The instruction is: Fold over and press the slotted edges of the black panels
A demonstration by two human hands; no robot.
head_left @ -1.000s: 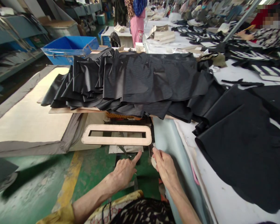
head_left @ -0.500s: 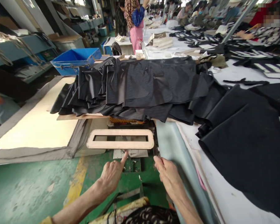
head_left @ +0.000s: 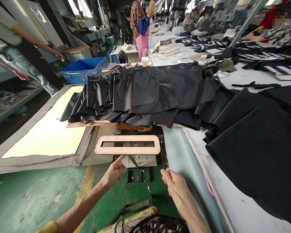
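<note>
A pale, long panel with rounded ends and a slot along its middle (head_left: pixel 128 150) lies level in front of me, below a pile of black sheet material (head_left: pixel 145 87). My left hand (head_left: pixel 114 171) is under the panel's near edge. Its index finger is stretched out, with the tip at or close to that edge, and the other fingers are loosely bent with nothing seen in them. Right of the panel and lower down, my right hand (head_left: pixel 176 184) is closed in a pinch beside the pale blue sheet. Whatever it may hold is hidden or too thin to make out.
On the left, a cream board with a grey border (head_left: pixel 48 136) stands near a blue bin (head_left: pixel 87 68). A white table (head_left: pixel 242 194) carries black pieces on the right. A person in a pink apron (head_left: pixel 142 45) is at the back; another person (head_left: pixel 14 48) is far left.
My left hand has shifted left along the panel's near edge. My right hand has sunk slightly. The view has turned a little left, and the person at far left shows more fully.
</note>
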